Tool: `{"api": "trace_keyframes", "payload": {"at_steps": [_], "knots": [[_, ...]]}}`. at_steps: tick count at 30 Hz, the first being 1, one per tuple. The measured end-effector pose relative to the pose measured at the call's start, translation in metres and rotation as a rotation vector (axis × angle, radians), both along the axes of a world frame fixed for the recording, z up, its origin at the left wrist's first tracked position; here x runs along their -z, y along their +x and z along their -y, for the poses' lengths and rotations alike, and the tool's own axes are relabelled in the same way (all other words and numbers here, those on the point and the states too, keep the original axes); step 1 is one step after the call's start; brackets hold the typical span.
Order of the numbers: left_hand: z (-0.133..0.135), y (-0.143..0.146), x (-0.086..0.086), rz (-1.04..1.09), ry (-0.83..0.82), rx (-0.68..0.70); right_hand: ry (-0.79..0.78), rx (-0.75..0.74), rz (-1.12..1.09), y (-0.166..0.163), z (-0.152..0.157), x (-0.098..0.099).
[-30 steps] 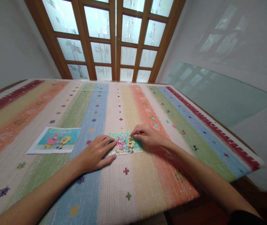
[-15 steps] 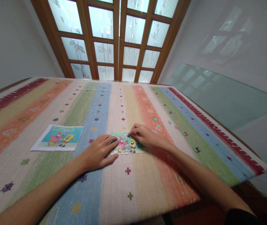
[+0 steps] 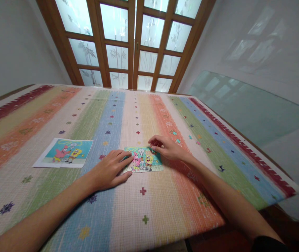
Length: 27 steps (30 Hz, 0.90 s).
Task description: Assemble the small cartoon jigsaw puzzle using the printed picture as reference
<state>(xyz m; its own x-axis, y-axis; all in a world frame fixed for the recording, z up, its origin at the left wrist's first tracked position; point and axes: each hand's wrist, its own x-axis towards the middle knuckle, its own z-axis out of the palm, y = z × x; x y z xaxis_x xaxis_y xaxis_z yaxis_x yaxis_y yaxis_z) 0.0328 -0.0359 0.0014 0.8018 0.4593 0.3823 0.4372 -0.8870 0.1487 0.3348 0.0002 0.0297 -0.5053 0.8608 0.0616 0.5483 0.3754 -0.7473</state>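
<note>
A small jigsaw puzzle (image 3: 142, 161) with cartoon figures lies on the striped tablecloth in front of me, its pieces joined into a rectangle. My left hand (image 3: 114, 169) rests flat with fingers spread, the fingertips on the puzzle's left edge. At the top right edge is my right hand (image 3: 162, 147), its fingers curled towards the thumb. Whatever sits between those fingertips, if anything, is too small to make out. Beyond that hand lie a few loose puzzle pieces, among them a teal one (image 3: 175, 133) and another (image 3: 190, 137).
A printed picture (image 3: 66, 153) of similar cartoon figures lies on the cloth to the left. The striped tablecloth (image 3: 136, 224) covers the large table. Wooden doors (image 3: 130, 45) with frosted panes stand behind it, and a glass panel (image 3: 243, 101) leans along the right wall.
My right hand has moved a little right and up, off the puzzle's upper middle to its top right edge, uncovering more of the picture. The left hand stays in place.
</note>
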Motion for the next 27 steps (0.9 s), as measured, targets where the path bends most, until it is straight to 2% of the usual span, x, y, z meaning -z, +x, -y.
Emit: {"api": "trace_keyframes", "payload": {"at_steps": [18,23,27], "knots": [[0.000,0.000,0.001,-0.010,0.002,-0.005,0.009,0.012,0.009,-0.001,0.008,0.000],[0.000,0.000,0.001,-0.012,0.015,-0.001,0.135,-0.010,0.103,-0.002,0.010,0.001],[0.000,0.000,0.000,0.000,0.004,0.006,0.258,-0.084,0.139,-0.002,0.011,0.005]]}}
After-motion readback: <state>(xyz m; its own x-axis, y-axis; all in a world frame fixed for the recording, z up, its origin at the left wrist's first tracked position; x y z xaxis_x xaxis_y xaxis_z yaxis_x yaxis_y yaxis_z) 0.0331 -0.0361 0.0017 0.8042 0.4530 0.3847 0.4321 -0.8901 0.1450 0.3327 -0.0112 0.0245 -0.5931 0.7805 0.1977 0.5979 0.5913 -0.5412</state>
